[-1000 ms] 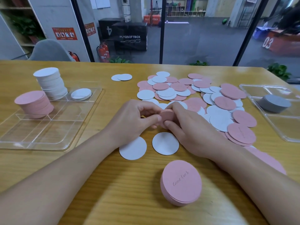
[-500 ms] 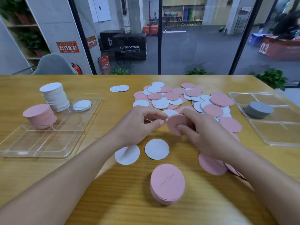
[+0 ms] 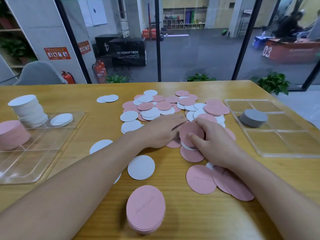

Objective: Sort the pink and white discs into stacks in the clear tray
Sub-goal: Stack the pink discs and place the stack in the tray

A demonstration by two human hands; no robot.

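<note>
A heap of pink and white discs (image 3: 166, 105) lies across the middle of the table. My right hand (image 3: 214, 144) pinches a small stack of pink discs (image 3: 188, 134), thumb on its face, at the heap's near edge. My left hand (image 3: 161, 131) lies flat beside it, fingers straight and reaching onto the discs. A short pink stack (image 3: 145, 209) sits close to me. The clear tray (image 3: 34, 153) at the left holds a tall white stack (image 3: 27, 110), a pink stack (image 3: 12, 134) and one loose white disc (image 3: 61, 119).
A second clear tray (image 3: 284, 142) at the right holds a grey stack of discs (image 3: 253, 117). Loose white discs (image 3: 141, 167) and pink discs (image 3: 201, 179) lie between my arms. Two white discs (image 3: 107, 98) sit apart at the back. The table's far edge meets a glass wall.
My left hand let go of the pink stack and stretched out flat toward the heap. My right hand kept the stack and lowered it onto the discs. The view tilted upward.
</note>
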